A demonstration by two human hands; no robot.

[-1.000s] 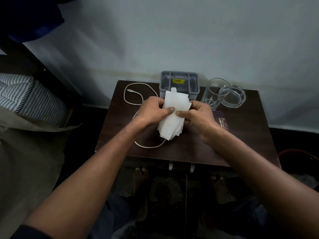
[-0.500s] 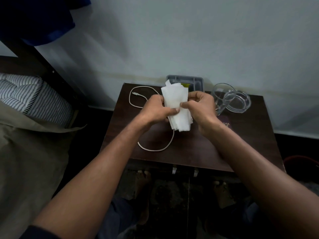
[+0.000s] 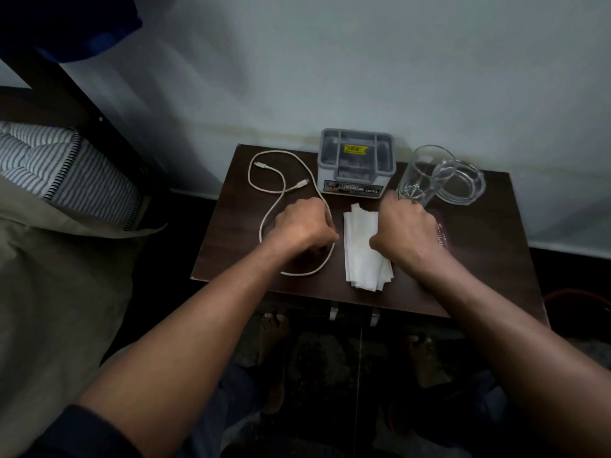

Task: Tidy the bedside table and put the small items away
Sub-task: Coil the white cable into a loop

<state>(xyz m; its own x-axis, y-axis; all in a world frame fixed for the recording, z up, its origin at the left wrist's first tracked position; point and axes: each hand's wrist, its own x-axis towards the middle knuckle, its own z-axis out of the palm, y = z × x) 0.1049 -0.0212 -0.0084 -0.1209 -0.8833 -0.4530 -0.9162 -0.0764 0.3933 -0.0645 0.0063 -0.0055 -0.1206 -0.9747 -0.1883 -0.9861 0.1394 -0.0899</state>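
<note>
Lying flat near the front edge of the dark brown wooden surface [image 3: 479, 276], the stack of white folded paper tissues [image 3: 362, 249] sits between both hands. The left hand [image 3: 302, 228] is curled over the looped white charging cable [image 3: 269, 193]; whether it grips the cable cannot be told. The right hand [image 3: 408, 231] is curled too, touching the tissues' right edge, its grip unclear. At the back edge stand a grey plastic compartment organiser [image 3: 357, 163] and a clear drinking glass [image 3: 420, 176].

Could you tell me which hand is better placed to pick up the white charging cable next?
Left. The left hand lies over the white cable; the right hand is beyond the tissues.
</note>
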